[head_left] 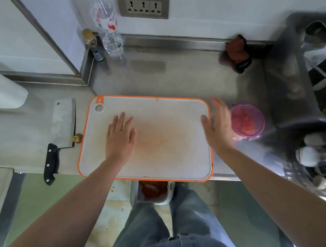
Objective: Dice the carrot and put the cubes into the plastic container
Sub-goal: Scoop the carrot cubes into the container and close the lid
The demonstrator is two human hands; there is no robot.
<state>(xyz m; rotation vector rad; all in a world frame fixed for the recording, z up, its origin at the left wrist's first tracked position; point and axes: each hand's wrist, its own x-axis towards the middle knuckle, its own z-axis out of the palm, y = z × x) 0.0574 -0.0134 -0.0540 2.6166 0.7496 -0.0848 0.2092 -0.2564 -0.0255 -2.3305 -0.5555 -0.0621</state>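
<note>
Carrot cubes [244, 120]: seen as an orange-red heap inside the plastic container [262, 120], which stands on the worktop [162, 78] just beside the right edge of the cutting board [170, 159]; no whole carrot is seen.
Cutting board: bare apart from an orange stain at its middle, so the dicing is judged done.
Left grip [120, 137]: laid flat on the board's left half, fingers straight, nothing held.
Right grip [218, 126]: open and blurred, fingers spread, nothing held; it is placed at the container's left side, and contact cannot be told.
Cleaver [63, 122]: laid on the worktop left of the board, well apart from both grips, its black handle overhanging the front edge.
Risk to container: whether a lid is fitted cannot be told; cubes could be spilled if it is tipped or shoved by a careless sweep of the right grip.
Risk from cleaver: it could be knocked to the floor if the overhanging handle is brushed.
</note>
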